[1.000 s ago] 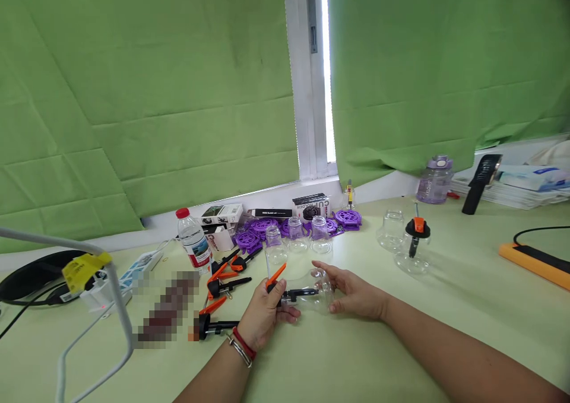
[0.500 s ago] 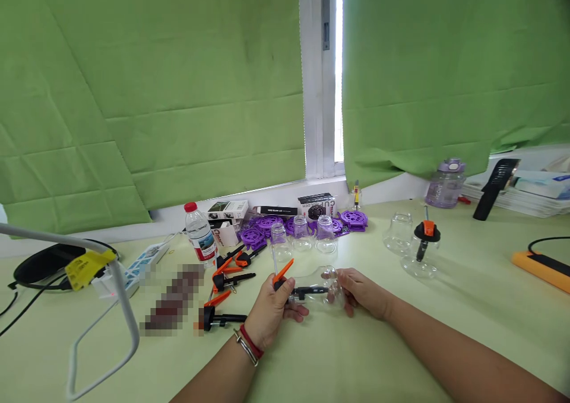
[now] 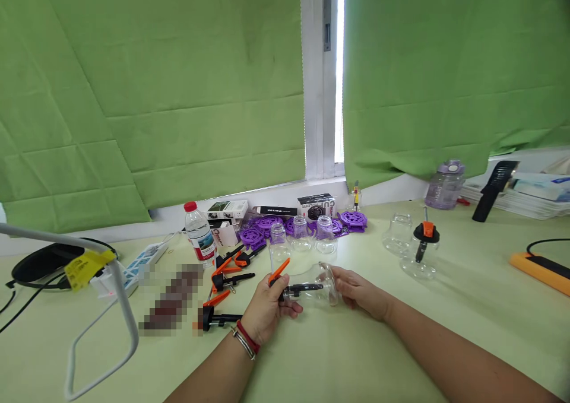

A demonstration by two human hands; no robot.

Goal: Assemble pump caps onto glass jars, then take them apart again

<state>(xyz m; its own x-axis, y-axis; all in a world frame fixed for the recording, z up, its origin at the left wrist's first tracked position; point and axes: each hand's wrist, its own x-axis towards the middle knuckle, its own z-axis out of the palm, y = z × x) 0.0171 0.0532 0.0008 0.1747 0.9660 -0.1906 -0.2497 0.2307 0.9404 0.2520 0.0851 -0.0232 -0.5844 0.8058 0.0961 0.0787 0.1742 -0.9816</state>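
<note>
My left hand [image 3: 266,308] is wrapped around the neck end of a clear bell-shaped bottle [image 3: 307,277], which lies sideways above the table. A black pump cap with an orange lever [image 3: 279,270] is at that neck, under my left thumb. Its black tube [image 3: 305,287] runs inside the bottle. At the bottle's wide base, my right hand [image 3: 363,293] has its fingers bent against the rim; some fingertips are hidden. Several similar orange-and-black pump caps [image 3: 229,281] lie left of my left hand. To the right stands a clear bottle with a pump cap [image 3: 426,234] fitted.
Behind are clear bottles [image 3: 301,237], purple plastic wheel-like parts [image 3: 351,220], small boxes [image 3: 317,207] and a red-capped water bottle [image 3: 200,237]. Another clear bottle [image 3: 398,237] stands at right. A white bent frame [image 3: 129,314] and a power strip [image 3: 145,263] occupy the left.
The held bottle and my left hand have shifted slightly left and down. My right fingers, earlier partly seen through the bottle's base, now sit more at its rim.
</note>
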